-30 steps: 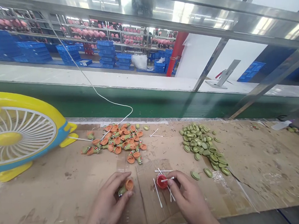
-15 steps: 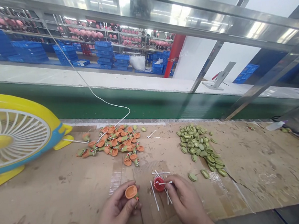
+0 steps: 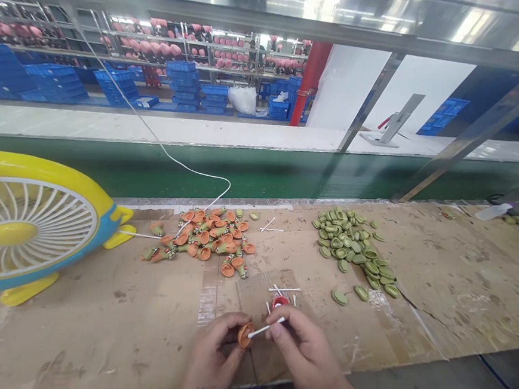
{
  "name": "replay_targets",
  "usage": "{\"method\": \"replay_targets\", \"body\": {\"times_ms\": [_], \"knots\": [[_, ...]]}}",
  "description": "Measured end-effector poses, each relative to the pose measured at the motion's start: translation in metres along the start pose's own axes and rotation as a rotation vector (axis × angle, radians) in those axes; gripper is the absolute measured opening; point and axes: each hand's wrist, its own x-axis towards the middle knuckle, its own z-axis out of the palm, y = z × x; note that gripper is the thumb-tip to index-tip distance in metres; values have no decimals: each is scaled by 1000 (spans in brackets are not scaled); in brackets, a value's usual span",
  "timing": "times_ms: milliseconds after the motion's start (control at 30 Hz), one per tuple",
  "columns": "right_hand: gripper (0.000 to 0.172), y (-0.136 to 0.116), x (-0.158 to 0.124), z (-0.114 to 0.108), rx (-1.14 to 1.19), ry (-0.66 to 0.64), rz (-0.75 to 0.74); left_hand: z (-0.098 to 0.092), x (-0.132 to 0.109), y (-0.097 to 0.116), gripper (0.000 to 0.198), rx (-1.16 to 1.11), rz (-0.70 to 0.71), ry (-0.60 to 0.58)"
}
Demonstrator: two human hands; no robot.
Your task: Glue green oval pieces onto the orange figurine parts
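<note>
My left hand [image 3: 212, 357] grips a small orange cup-shaped toy piece [image 3: 244, 335] with its open side turned right. A white cotton swab [image 3: 265, 328] is pinched in my right hand [image 3: 299, 350], and its tip reaches into the orange cup. Just behind the swab sits a small red cap [image 3: 279, 301] on the cardboard, with loose swabs [image 3: 285, 289] lying around it.
A heap of orange and green toy pieces [image 3: 209, 237] lies at centre left, a heap of green oval pieces [image 3: 351, 247] to the right. A yellow and blue desk fan [image 3: 28, 221] stands at left with a white cable [image 3: 180, 165]. A green conveyor belt [image 3: 257, 170] runs behind the cardboard-covered bench [image 3: 450, 275].
My left hand lifted the orange piece and turned its opening to the right. My right hand brought the swab from the red cap over to the orange piece.
</note>
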Motion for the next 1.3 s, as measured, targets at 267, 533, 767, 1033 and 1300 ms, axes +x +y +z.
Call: {"method": "replay_targets", "body": {"times_ms": [267, 533, 767, 1033, 1300], "knots": [[20, 0, 2, 5, -84, -70, 1, 0, 3, 9, 26, 35, 41, -15], [23, 4, 2, 4, -156, -36, -42, -1, 5, 15, 25, 84, 71, -31], [23, 4, 6, -17, -159, 109, -23, -3, 5, 17, 23, 130, 50, -6], [24, 21, 15, -39, -493, 37, -43, -2, 4, 15, 23, 110, 13, 8], [22, 17, 15, -37, -507, 62, -91, -2, 3, 18, 20, 99, -4, 28]]}}
